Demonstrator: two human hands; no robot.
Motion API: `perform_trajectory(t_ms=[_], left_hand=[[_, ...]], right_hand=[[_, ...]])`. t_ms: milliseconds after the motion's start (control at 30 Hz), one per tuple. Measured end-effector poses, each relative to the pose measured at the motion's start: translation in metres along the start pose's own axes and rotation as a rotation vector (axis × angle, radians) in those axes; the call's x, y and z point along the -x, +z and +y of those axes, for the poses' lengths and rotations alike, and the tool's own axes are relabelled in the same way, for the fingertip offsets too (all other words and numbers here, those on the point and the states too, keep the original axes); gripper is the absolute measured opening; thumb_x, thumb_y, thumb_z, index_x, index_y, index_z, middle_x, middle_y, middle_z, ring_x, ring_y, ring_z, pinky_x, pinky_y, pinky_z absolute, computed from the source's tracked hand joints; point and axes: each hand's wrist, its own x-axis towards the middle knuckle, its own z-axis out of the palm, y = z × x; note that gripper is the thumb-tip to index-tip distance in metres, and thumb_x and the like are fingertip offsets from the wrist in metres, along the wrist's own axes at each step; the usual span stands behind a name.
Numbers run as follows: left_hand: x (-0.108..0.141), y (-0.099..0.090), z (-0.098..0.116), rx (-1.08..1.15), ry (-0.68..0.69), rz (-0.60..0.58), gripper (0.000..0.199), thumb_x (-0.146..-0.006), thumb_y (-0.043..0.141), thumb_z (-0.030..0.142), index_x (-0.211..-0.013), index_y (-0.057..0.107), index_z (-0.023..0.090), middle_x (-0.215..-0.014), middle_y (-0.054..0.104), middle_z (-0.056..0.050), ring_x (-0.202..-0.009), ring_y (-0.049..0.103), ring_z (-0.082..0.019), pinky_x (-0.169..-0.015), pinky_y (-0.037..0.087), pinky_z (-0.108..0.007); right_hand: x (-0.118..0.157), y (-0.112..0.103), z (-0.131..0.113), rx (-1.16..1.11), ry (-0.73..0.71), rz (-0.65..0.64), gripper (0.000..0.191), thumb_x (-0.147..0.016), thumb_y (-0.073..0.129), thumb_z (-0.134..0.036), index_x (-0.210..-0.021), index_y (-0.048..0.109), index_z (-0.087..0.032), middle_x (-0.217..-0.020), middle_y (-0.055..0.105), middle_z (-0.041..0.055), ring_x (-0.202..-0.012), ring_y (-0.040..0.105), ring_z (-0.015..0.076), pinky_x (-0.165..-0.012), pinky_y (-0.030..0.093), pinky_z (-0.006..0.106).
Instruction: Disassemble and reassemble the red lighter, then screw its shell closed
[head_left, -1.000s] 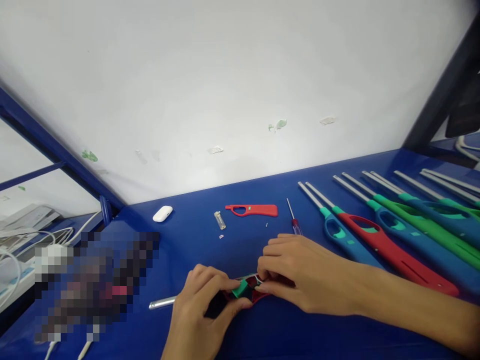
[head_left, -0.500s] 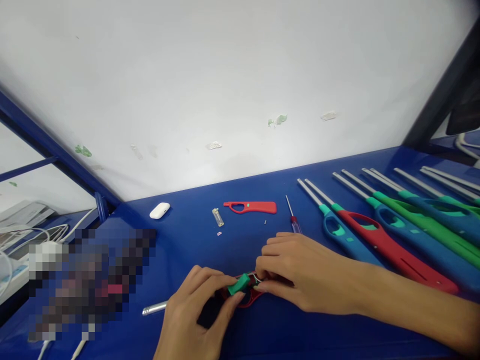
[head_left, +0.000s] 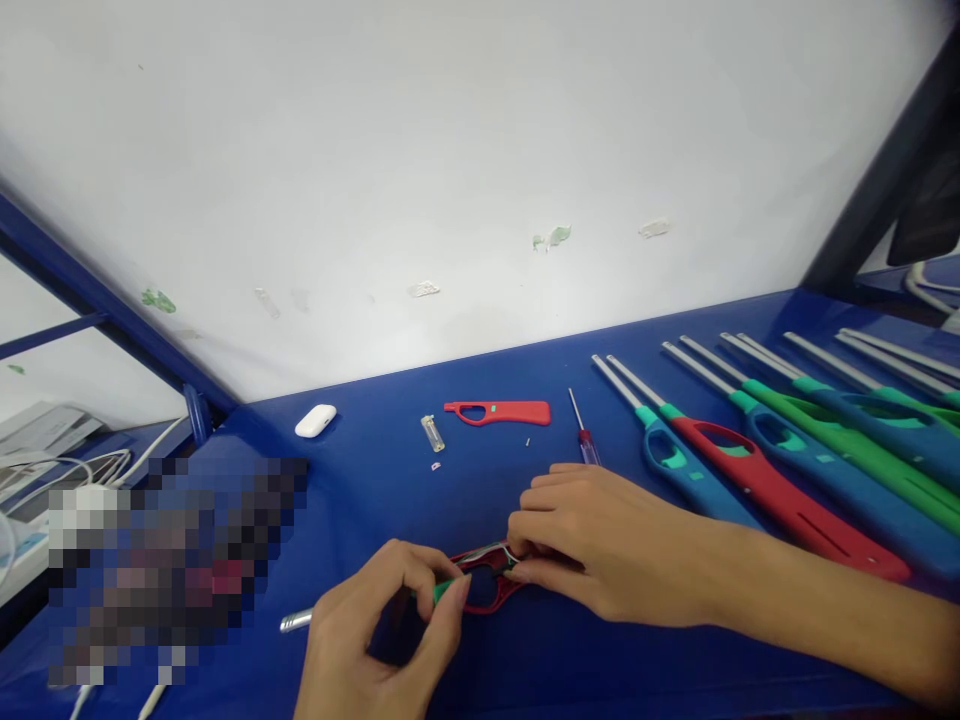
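An opened red lighter handle [head_left: 491, 603] lies low in front of me, with its finger loop showing between my hands. My left hand [head_left: 379, 620] pinches a green plastic piece [head_left: 442, 591] at the handle's left end, mostly covered by thumb and finger. A silver lighter tube [head_left: 295, 621] sticks out to the left from behind that hand. With closed fingers, my right hand [head_left: 574, 540] holds the handle's right part, beside a thin pale wire [head_left: 511, 553]. Its fingertips hide what lies beneath them.
Beyond my hands on the blue table [head_left: 382, 500] lie a red shell half [head_left: 517, 412], a clear fuel tank [head_left: 433, 434], small bits, a screwdriver [head_left: 587, 445] and a white case [head_left: 316, 421]. Several long lighters [head_left: 795, 490] fill the right side. A pixelated area covers the left.
My left hand has moved the green piece left and down, from above the finger loop to the handle's left end. More of the loop and wire shows. My right hand has hardly moved.
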Motion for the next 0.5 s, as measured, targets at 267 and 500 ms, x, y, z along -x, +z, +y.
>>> perform_trajectory(t_ms=[267,500], left_hand=[[-0.004,0.000,-0.009,0.040,0.013,0.045,0.006,-0.103,0.072,0.032,-0.103,0.078,0.033,-0.086,0.081,0.009,-0.067,0.076,-0.009,-0.066,0.059,-0.013],[-0.002,-0.009,-0.005,0.007,0.069,0.023,0.025,-0.103,0.068,0.027,-0.124,0.078,0.036,-0.103,0.084,0.006,-0.066,0.078,-0.009,-0.066,0.063,-0.013]], right_hand=[[-0.001,-0.001,0.000,0.010,-0.001,0.002,0.020,-0.108,0.063,-0.032,-0.092,0.069,-0.020,-0.080,0.066,-0.0019,-0.071,0.055,0.0163,-0.073,0.038,0.032],[0.001,0.000,0.000,0.012,0.002,0.002,0.022,-0.108,0.062,-0.032,-0.092,0.069,-0.020,-0.080,0.065,-0.0021,-0.071,0.054,0.0164,-0.072,0.038,0.033]])
